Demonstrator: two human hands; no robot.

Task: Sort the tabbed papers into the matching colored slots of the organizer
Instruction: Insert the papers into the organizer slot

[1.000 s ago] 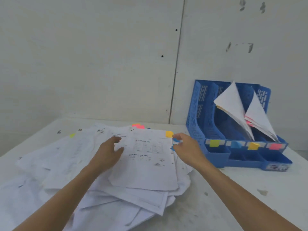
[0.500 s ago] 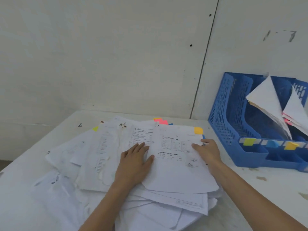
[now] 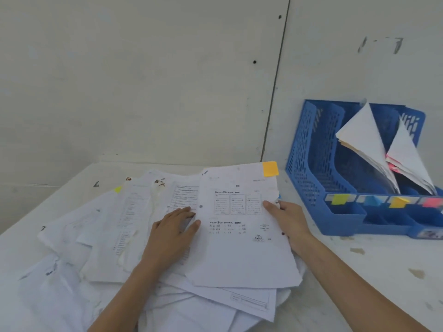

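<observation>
The top sheet [image 3: 239,255] lies on the paper pile [image 3: 107,236] at ctr of frame, w/ its orange tab [image 3: 270,168] at the sheet's upper-right corner. The right hand [image 3: 291,221] has it by the right edge, thumb on top and fingers tucked under: a pinch grip. The left hand [image 3: 172,233] lies flat, fingers straight, pressing the sheets below, w/ its thumb touching the top sheet's left edge; it holds nothing.

The blue organizer [image 3: 309,164] stands at right of frame on the table [image 3: 359,283], near the right hand but apart from it. Its front labels run left to right: yellow-green, blue, orange label [image 3: 398,202], pink. The orange slot is 3rd and has filed papers [image 3: 364,140] leaning in it.

Key relation: the target slot lies right & slightly up-frame from the right hand, which is much nearer than the left. The sheet's long axis runs bottom-to-top of frame, tab end away from the person. The slots run approx. the same way, so prob. little turning is needed, mostly a carry rightward and tipping the sheet on edge. Risk: the floppy sheet may snag the filed papers.
</observation>
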